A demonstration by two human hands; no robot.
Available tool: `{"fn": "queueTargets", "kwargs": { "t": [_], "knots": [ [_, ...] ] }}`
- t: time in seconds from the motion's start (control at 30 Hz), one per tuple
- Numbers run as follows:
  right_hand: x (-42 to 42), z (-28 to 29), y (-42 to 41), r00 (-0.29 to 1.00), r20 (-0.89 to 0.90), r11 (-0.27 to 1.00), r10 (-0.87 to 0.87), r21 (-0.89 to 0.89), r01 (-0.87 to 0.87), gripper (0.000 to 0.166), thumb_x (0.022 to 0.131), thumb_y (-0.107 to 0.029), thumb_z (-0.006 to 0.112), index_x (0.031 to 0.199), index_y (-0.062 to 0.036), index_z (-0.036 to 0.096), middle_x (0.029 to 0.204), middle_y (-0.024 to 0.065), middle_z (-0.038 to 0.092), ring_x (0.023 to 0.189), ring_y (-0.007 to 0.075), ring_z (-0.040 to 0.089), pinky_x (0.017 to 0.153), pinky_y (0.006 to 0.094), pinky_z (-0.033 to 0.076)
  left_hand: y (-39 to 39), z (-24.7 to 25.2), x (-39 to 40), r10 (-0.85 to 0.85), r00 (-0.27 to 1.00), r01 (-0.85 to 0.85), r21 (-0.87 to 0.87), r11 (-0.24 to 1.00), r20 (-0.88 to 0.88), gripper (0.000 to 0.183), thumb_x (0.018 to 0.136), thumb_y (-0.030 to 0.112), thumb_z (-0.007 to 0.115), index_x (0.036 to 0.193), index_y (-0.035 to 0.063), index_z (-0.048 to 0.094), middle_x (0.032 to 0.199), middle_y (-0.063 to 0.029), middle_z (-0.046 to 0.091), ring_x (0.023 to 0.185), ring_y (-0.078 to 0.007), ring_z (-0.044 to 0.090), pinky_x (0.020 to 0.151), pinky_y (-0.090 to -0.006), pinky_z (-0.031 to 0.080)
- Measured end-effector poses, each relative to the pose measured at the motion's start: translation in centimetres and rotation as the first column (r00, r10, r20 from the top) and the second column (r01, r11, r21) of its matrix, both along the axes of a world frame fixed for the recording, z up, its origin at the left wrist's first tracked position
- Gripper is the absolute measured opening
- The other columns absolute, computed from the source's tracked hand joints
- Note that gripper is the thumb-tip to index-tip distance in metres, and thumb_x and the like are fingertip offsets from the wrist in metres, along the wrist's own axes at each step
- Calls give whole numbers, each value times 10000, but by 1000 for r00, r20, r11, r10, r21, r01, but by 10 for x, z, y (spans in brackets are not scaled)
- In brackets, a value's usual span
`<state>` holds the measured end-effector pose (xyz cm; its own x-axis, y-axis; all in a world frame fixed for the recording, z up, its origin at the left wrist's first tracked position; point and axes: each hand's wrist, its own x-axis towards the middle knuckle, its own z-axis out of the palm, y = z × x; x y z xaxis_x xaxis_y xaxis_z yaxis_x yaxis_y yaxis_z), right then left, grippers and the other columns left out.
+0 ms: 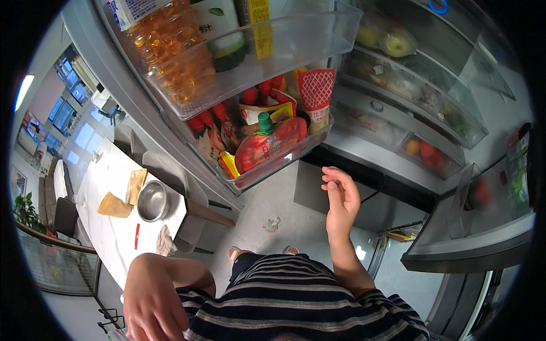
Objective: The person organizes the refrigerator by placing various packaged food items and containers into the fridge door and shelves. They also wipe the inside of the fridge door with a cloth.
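My right hand (342, 200) is raised in front of the open refrigerator, its fingers loosely bent and nothing in them. Above and left of it is the lower door bin (294, 155). Inside that bin stand a red tomato-shaped pouch (273, 145) with a green cap, a squeeze bottle (316, 96) with a red lattice pattern, and several red-capped bottles and packets. My left hand (154, 304) is bent back at the lower left, close to my striped shirt (273, 294). Its fingertips run to the bottom edge, so I cannot tell whether they hold anything.
The upper door bin (264, 47) holds a large bottle of amber liquid (166, 51) and cartons. Bagged fruit (396, 42) and clear drawers (431, 153) fill the refrigerator. A second door (469, 251) stands open at right. On the white table (111, 238) are a metal bowl (152, 201) and paper bags (114, 205).
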<state>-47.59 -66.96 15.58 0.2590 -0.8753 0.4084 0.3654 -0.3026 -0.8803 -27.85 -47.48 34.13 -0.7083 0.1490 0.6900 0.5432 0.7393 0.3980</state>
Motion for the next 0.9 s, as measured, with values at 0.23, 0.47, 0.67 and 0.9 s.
{"fn": "queueTargets", "kwargs": {
  "t": [0.23, 0.47, 0.67, 0.9],
  "knots": [
    [12, 0, 5, 999, 7, 999, 43, 7, -43, 198, 1002, -23, 573, 1176, 6, 661, 1221, 122, 672, 1015, 144, 632, 849, 274, 523, 38, -11, 15, -33, 997, 27, 89, 996, 71, 467, 1097, 232, 333, 1144, -117, 641, 1170, -208, 592, 927, -293, 577, 734, -376, 488],
    [72, -10, 57, 882, -20, 879, 471, -71, -471, 199, 977, 25, 555, 1158, 41, 636, 1162, 154, 665, 959, 157, 629, 844, 278, 518, 94, -39, 19, 210, 975, -198, 140, 970, -72, 603, 951, 539, 520, 1198, -6, 594, 1083, -155, 531, 837, -258, 540, 640, -328, 460],
    [142, -23, 135, 561, -185, 578, 807, 52, -814, 192, 930, 69, 582, 1097, 47, 675, 1095, 146, 694, 887, 166, 665, 817, 282, 534, 172, -61, 30, 492, 866, -480, 134, 867, -83, 504, 944, 521, 545, 944, 21, 605, 917, -81, 487, 774, -218, 520, 599, -296, 459],
    [232, -39, 207, 304, -370, 360, 878, 92, -928, 191, 933, 53, 609, 1107, 41, 687, 1052, 133, 722, 891, 172, 695, 798, 278, 542, 263, -89, 72, 667, 696, -625, 232, 745, -267, 562, 1012, 539, 452, 1185, 28, 609, 988, -110, 539, 748, -214, 522, 589, -308, 479]
  ]
}}
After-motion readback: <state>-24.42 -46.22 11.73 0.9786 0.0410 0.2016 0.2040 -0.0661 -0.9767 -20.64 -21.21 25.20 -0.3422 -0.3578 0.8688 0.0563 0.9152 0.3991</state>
